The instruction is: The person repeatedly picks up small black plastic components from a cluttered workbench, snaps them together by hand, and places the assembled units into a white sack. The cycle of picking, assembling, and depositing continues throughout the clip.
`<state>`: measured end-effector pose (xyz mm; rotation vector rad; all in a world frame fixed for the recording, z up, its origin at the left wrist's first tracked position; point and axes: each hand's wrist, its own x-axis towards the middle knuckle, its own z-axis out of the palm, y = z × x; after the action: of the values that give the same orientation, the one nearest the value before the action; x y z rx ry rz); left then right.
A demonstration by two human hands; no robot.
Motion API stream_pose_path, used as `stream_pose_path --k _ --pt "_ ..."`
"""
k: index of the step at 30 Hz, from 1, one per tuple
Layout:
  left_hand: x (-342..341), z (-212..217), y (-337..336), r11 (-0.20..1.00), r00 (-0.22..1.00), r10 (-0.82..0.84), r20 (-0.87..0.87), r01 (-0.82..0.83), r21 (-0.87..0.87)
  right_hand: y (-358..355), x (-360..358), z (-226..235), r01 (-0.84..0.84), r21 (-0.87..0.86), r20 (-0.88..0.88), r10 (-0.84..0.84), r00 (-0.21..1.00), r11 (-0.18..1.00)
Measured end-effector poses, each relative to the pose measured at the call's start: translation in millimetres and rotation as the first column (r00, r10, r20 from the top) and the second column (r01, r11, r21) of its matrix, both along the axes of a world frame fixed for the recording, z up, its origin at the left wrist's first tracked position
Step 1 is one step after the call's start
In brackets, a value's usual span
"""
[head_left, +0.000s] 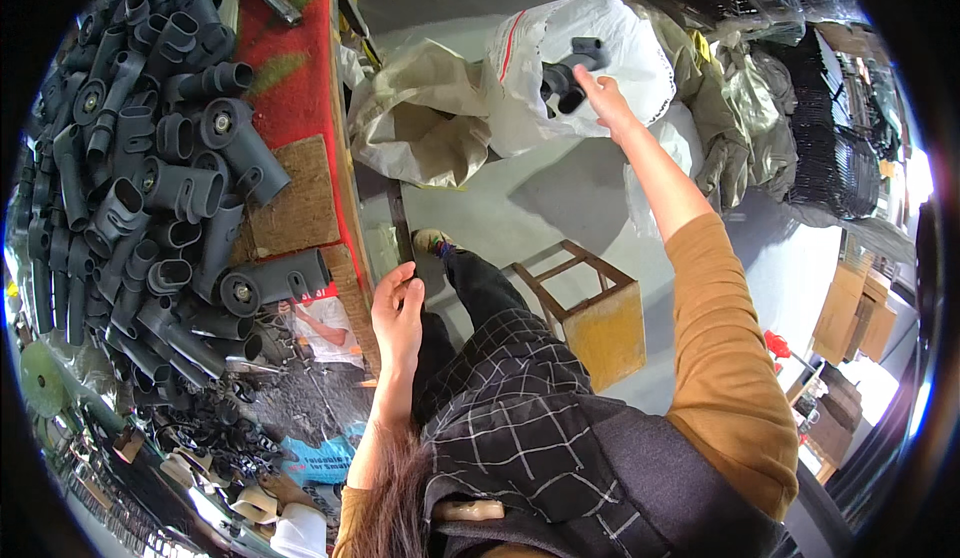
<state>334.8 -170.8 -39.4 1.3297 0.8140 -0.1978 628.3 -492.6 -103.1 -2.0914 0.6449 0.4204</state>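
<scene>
My right hand is stretched out to the far right, gripping a dark grey plastic tube part at the mouth of a white woven sack. My left hand hovers by the workbench edge with its fingers loosely curled, and nothing shows in it. Nearest to it lies a dark grey tube fitting on the bench. A large heap of similar dark tube fittings covers the bench's left side.
The workbench has a red top with brown board patches. A wooden stool stands on the grey floor between my arms. A beige sack and crumpled bags lie beyond; cardboard boxes sit at right.
</scene>
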Motion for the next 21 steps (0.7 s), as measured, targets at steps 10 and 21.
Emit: stream_pose_path --k 10,21 --pt "-0.7 -0.2 5.5 0.994 0.996 -0.089 -0.006 0.089 0.057 -18.1 -71.6 -22.1 -0.847 -0.483 -0.405 0.800 0.442 0.223" --pt "31.9 -17.4 -49.5 0.736 0.761 -0.646 0.067 0.596 0.323 42.2 -227.8 -0.9 -0.981 -0.160 -0.315 0.948 -0.055 -0.110"
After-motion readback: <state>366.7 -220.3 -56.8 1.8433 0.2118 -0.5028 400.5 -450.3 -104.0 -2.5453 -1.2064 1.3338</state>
